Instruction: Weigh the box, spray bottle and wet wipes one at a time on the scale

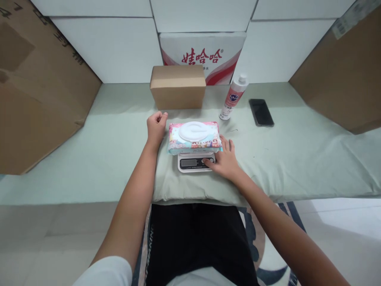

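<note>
A pack of wet wipes [195, 147], pink and blue with a white oval lid, lies on top of a small white kitchen scale [195, 169]. The wipes cover most of the scale, leaving its dark display and buttons showing at the front. My right hand [226, 161] rests at the scale's right side, thumb on a button by the display, other fingers stretched out beside the wipes. To the left of the pack, my left hand [156, 129] is closed in a loose fist on the cloth, with nothing visible in it. The display shows no readable digits.
Behind the wipes stands a brown cardboard box [179, 97]. A white and pink bottle [232, 98] and a black phone [261, 113] are at the back right. Large cartons flank the green cloth [119, 159], and a white and red carton [205, 43] sits against the back.
</note>
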Tool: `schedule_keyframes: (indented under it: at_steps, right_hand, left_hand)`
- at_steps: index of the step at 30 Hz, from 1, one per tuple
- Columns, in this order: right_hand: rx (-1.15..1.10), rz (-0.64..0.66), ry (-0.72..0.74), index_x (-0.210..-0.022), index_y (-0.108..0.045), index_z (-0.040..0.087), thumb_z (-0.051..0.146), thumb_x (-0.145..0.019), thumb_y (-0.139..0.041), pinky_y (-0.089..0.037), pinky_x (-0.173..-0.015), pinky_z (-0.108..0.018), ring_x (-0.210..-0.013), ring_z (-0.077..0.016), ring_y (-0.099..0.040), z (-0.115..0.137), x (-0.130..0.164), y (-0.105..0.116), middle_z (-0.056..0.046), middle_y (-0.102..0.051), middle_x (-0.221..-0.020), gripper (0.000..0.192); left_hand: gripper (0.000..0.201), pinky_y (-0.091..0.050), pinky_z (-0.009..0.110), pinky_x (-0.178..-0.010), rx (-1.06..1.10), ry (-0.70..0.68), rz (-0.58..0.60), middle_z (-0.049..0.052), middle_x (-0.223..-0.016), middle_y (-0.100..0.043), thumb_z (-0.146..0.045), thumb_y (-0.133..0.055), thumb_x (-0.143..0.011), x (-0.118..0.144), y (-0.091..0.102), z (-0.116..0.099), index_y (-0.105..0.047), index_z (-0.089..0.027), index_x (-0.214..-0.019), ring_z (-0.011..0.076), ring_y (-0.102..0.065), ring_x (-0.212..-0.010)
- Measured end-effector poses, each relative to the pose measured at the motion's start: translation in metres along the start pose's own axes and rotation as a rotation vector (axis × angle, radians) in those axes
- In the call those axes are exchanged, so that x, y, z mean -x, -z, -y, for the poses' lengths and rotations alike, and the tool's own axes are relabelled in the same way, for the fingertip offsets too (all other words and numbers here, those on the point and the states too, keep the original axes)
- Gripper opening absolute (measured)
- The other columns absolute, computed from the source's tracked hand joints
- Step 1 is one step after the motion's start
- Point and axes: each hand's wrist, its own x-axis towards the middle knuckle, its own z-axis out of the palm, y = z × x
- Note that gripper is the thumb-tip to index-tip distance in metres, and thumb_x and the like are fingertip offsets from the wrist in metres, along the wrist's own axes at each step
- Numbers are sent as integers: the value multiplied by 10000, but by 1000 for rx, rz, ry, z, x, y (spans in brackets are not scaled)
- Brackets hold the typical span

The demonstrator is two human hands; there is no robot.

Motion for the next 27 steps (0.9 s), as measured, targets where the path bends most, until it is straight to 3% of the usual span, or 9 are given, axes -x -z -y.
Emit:
schedule_keyframes:
  at_steps: [10,27]
  right_hand:
    - [-23,-60,16,-1549,-542,177,652,-903,-603,-139,-1276,-722,-1578,-468,-263,-2,-1,-7,-212,-397,-1659,804]
    - [-28,-42,10,-1480,-594,140,679,-905,-588,-107,-1288,-703,-1594,-446,-235,-5,-2,-8,-232,-385,-1667,789]
  left_hand:
    - [501,-192,328,-608,-11,6,14,-48,-623,-210,-273,-645,-922,1,0,-2,-243,-218,-629,120,-209,-599]
    - [502,-191,334,-608,-14,-13,22,-48,-618,-213,-274,-651,-925,1,0,-1,-250,-218,-628,121,-208,-598]
